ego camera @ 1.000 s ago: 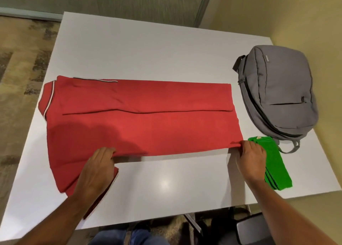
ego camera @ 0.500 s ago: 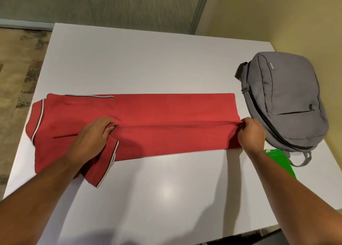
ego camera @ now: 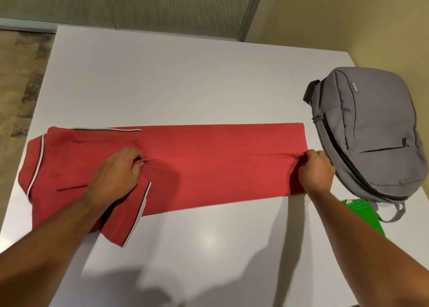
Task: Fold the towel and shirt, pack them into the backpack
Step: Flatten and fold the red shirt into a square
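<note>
Your shirt (ego camera: 209,162) lies flat across the middle of the table (ego camera: 162,79), reaching from near the left edge toward the right. The backpack (ego camera: 369,142) lies just beside its right end, by the right edge, and the towel (ego camera: 362,216) sits at the backpack's near end

red shirt (ego camera: 209,162) with white-and-dark trimmed edges, grey backpack (ego camera: 371,139), green towel (ego camera: 362,214), white table (ego camera: 185,74)

Matt cloth shirt (ego camera: 209,165), glossy table (ego camera: 176,83)
</note>
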A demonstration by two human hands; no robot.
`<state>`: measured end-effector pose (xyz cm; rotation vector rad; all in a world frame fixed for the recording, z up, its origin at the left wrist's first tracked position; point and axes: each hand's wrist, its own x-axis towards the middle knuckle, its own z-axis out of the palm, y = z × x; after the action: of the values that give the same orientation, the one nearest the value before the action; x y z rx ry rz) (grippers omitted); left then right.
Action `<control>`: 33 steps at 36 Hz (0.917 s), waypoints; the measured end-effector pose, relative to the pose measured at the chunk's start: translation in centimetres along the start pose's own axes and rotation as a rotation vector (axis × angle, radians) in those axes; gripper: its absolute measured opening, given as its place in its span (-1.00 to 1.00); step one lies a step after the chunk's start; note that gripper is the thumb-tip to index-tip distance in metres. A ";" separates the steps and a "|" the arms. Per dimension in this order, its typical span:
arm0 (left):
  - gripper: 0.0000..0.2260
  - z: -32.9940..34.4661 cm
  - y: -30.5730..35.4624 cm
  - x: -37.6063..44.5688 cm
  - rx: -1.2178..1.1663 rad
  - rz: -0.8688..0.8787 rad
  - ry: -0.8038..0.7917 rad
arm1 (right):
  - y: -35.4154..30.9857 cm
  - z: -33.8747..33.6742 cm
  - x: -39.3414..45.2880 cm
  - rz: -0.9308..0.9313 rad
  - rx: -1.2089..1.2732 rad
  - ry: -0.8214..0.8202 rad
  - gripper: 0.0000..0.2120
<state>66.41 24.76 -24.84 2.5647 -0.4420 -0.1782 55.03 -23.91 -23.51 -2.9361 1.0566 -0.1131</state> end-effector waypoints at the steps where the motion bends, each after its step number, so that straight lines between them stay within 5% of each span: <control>1: -0.90 0.1 -0.1 0.1 0.005 -0.009 -0.006 | -0.1 0.2 0.0 -0.005 -0.018 -0.013 -0.75; 8: -0.93 0.8 0.7 0.4 0.082 -0.049 0.042 | -2.0 1.1 -1.6 0.019 0.079 0.132 -0.64; 24: -0.67 0.1 0.2 -12.5 -0.037 -0.267 0.363 | -20.5 3.4 -19.7 -1.277 0.324 0.007 -0.54; 33: -0.48 -1.8 -4.8 -17.6 0.003 -0.416 0.312 | -25.3 3.5 -20.2 -1.493 0.218 0.119 -0.53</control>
<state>51.57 35.60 -25.15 2.5960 0.2099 0.0777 55.87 8.46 -27.16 -2.7590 -1.1949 -0.3543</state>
